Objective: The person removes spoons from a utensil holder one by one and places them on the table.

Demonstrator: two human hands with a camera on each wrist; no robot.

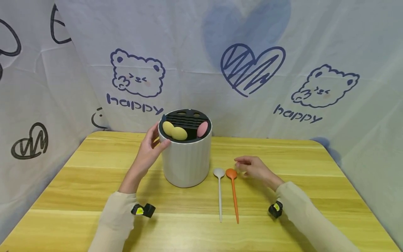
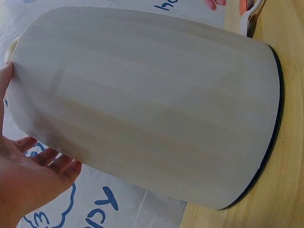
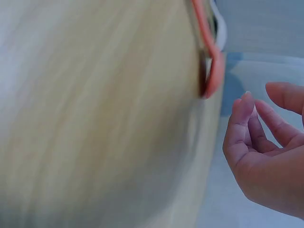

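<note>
A white ribbed utensil holder [image 1: 186,162] with a black slotted top [image 1: 185,120] stands upright on the table. Two yellow oval heads [image 1: 179,133] and one pink oval head [image 1: 202,129] show in its top; what lies below them is hidden. My left hand [image 1: 147,148] holds the holder's left side near the rim, thumb at the front and fingers round the side. Right of the holder lie a white spoon [image 1: 219,172] and an orange spoon [image 1: 231,173], side by side. My right hand [image 1: 255,168] hovers just right of the orange spoon's bowl, fingers loosely bent, holding nothing.
The wooden table [image 1: 104,168] reaches back to a pale cloth [image 1: 195,80] with bear and heart drawings. Both spoon handles point toward the near edge. A small black camera [image 1: 143,210] sits on the left wrist, another [image 1: 275,209] on the right.
</note>
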